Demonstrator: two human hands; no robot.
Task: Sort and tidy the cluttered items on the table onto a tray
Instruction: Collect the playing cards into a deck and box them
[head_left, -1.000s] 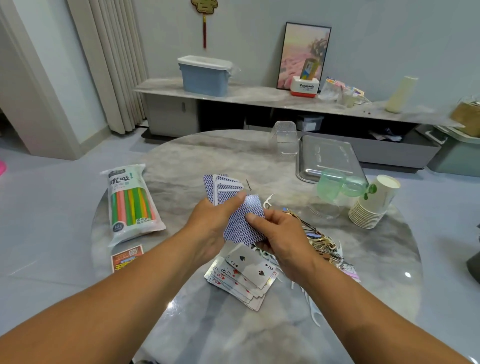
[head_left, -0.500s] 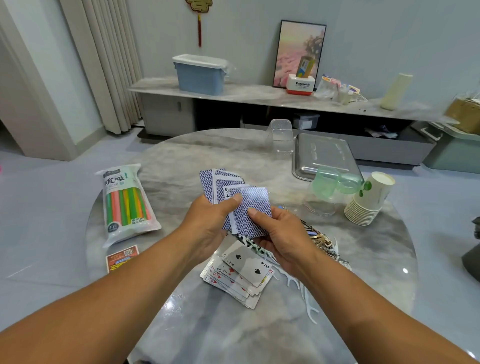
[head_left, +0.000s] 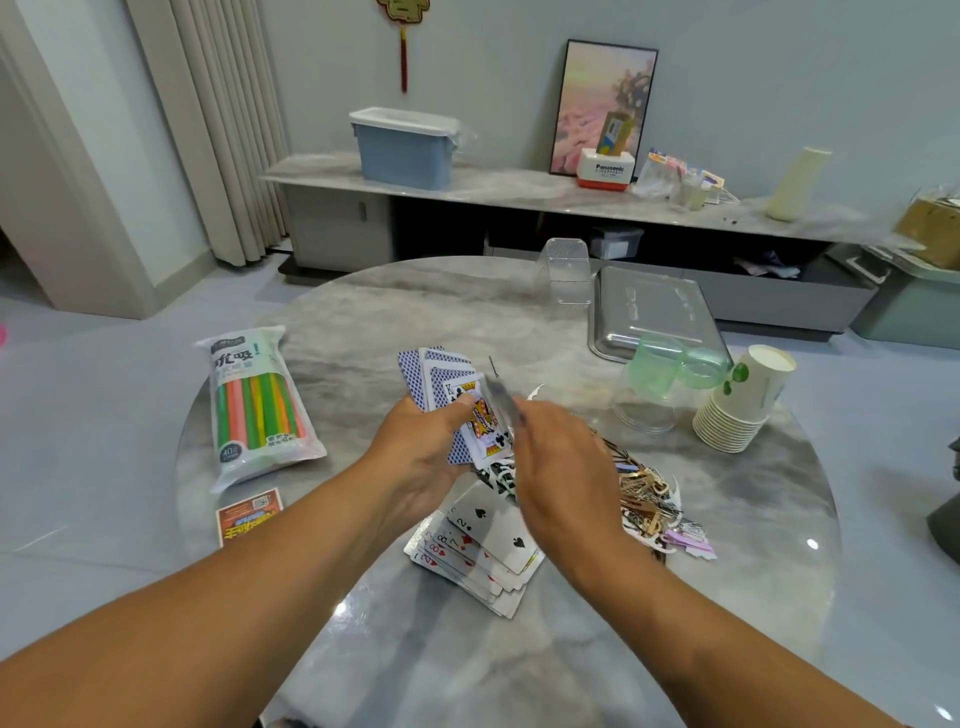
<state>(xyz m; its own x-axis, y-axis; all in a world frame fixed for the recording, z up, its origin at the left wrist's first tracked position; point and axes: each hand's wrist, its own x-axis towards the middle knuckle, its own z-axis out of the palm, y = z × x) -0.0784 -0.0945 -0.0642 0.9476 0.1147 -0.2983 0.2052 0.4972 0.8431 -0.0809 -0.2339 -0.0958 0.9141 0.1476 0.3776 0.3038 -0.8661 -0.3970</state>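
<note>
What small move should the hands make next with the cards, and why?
Probably lay the blurred card in the right hand onto the fan of cards that the left hand grips, then square it. A king of clubs shows face up among blue backs, and the face-up pile lies ungathered on the table.

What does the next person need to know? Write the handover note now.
Left hand grips a fan of cards, king of clubs face up.
Right hand pinches a single card, blurred in motion.
More cards lie face up on the table; straw pack, paper cups, green cups and a pile of small clips also wait there.
Tray holds nothing yet. Left: gather the cards, then load everything.
</note>
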